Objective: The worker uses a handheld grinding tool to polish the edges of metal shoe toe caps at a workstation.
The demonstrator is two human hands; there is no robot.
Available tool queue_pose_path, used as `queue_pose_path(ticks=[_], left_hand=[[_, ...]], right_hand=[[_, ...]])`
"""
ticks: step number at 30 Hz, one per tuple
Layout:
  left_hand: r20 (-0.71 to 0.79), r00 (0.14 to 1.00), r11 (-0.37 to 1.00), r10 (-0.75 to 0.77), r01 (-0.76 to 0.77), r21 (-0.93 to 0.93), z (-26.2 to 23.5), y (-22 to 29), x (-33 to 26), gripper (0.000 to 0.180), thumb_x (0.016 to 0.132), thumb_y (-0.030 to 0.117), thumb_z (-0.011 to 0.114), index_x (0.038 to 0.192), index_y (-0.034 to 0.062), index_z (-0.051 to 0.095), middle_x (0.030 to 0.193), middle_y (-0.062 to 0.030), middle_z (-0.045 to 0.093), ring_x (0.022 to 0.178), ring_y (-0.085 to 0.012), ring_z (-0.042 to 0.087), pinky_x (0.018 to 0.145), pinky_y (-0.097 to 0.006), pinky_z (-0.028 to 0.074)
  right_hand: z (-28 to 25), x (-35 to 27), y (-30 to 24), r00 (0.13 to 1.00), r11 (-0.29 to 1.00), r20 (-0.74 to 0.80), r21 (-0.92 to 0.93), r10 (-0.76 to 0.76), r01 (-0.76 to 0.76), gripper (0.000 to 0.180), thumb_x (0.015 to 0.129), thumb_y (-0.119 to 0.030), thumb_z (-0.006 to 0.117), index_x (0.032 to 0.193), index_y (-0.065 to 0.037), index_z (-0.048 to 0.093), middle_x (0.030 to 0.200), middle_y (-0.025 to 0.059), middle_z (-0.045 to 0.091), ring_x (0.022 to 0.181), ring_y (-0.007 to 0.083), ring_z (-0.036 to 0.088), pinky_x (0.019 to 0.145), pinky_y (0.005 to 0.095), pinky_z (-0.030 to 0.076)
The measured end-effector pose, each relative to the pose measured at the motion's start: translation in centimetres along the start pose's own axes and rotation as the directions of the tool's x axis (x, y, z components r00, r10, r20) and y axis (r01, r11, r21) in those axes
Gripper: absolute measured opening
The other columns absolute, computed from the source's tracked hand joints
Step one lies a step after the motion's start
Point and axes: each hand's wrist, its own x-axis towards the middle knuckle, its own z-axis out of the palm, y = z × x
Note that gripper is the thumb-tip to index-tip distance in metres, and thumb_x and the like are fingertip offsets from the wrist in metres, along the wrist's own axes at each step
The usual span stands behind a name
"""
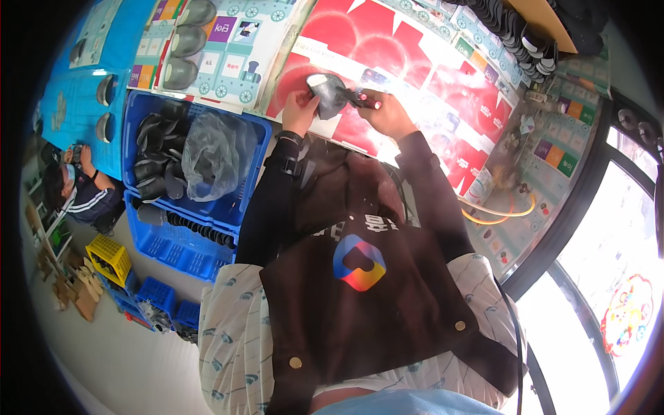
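Note:
A dark grey, cup-shaped piece (330, 97), like a slipper upper or toe cap with a pale inner edge, is held up over the red-printed board on the table. My left hand (299, 112) grips it at its left side, the fingers closed on its edge. My right hand (391, 117) is closed around a small dark tool with reddish ends (362, 99). The tool's dark end meets the right side of the piece; its exact kind is too small to tell. Glare washes out the board (398, 52) near my right hand.
Left of me, a blue crate (259, 149) holds dark shaped pieces and a clear plastic bag (218, 152). Several grey cup-shaped pieces (181, 72) line the table at back left. A row of dark pieces (501, 34) lies back right. An orange hose (508, 216) curves right. Another person (86, 187) sits far left.

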Motion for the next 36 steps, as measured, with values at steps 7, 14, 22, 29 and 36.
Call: queue_pose_path(ticks=[7,14,22,29,36], left_hand=[[0.020,0.998,0.993,-0.067,0.069,-0.092,0.2,0.2,-0.1,0.043,0.088,0.014,0.075,0.121,-0.0027,0.051,0.110,-0.0117,0.063,0.088,-0.0179,0.067,0.072,-0.030,0.058],[0.041,0.998,0.991,-0.056,0.061,-0.121,0.6,0.4,0.0,0.049,0.087,0.016,0.077,0.123,-0.0029,0.050,0.107,-0.0114,0.064,0.081,-0.0153,0.067,0.065,-0.027,0.055],[-0.008,1.000,1.000,-0.017,0.017,-0.026,1.2,-0.7,0.6,0.055,0.080,0.025,0.084,0.114,-0.0042,0.053,0.097,-0.0090,0.065,0.084,-0.0143,0.065,0.067,-0.028,0.056],[-0.131,0.990,0.981,0.051,-0.025,0.192,1.9,-0.6,0.5,0.064,0.075,0.031,0.086,0.115,-0.0067,0.052,0.102,-0.0122,0.066,0.090,-0.0190,0.066,0.083,-0.032,0.053],[-0.151,0.971,0.885,0.184,-0.097,0.456,2.2,0.3,0.3,0.063,0.075,0.025,0.084,0.119,-0.0058,0.052,0.104,-0.0151,0.067,0.094,-0.0231,0.068,0.082,-0.035,0.053]], right_hand=[[0.3,-0.5,1.4,0.997,0.997,0.011,-0.019,0.071,-0.071,0.032,0.082,-0.023,0.061,0.107,-0.005,0.070,0.097,0.0228,0.069,0.095,0.0398,0.066,0.083,0.0420,0.051],[1.0,-0.9,2.8,0.984,0.987,0.102,-0.087,0.143,-0.135,0.025,0.081,-0.023,0.061,0.091,-0.002,0.068,0.090,0.0248,0.067,0.088,0.0423,0.064,0.079,0.0480,0.050],[0.5,-1.0,3.0,0.991,0.997,-0.131,-0.072,-0.001,-0.008,0.031,0.080,-0.019,0.066,0.106,-0.002,0.067,0.084,0.0235,0.066,0.081,0.0401,0.066,0.076,0.0419,0.051],[0.8,-1.7,2.5,0.937,0.944,0.228,0.136,0.264,-0.299,0.025,0.078,-0.022,0.062,0.090,-0.003,0.071,0.080,0.0167,0.070,0.074,0.0322,0.069,0.069,0.0401,0.053],[-1.2,-1.7,3.5,0.983,0.910,0.057,0.370,0.177,-0.185,0.028,0.076,-0.016,0.064,0.100,-0.005,0.072,0.085,0.0022,0.073,0.077,0.0115,0.063,0.052,0.0281,0.044]])
